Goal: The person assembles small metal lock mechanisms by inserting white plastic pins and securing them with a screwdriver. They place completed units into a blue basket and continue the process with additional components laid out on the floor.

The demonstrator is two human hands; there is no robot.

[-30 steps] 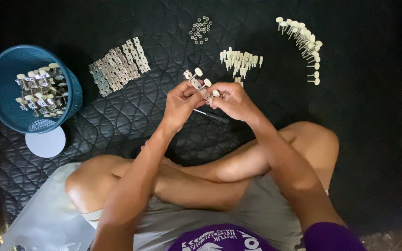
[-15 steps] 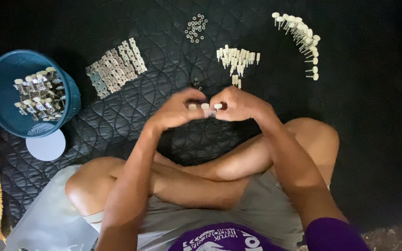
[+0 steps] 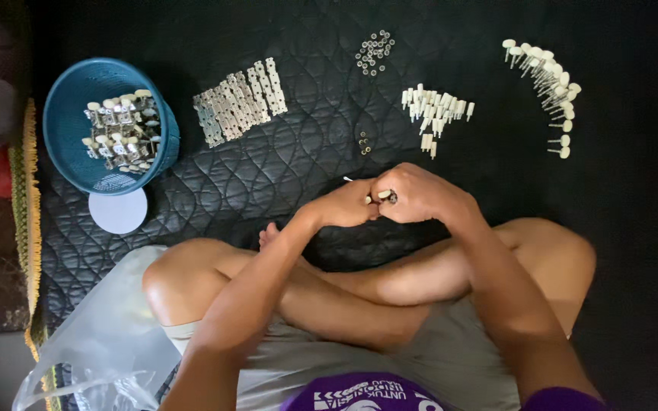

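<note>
part (image 3: 381,196): mostly hidden between the closed fingers of both hands
washers (image 3: 375,52): too small to tell
bag (image 3: 93,350): cut off by bottom edge

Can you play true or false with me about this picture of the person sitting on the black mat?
1. The blue basket sits on the person's left side. True.
2. The two hands are far apart. False: the left hand and right hand meet, pinching small parts between them.
3. The flat metal plates lie next to the basket. True.
4. The basket is empty. False: it holds finished metal parts with white knobs.
5. The white round-headed pegs lie at the far right. True.
</note>
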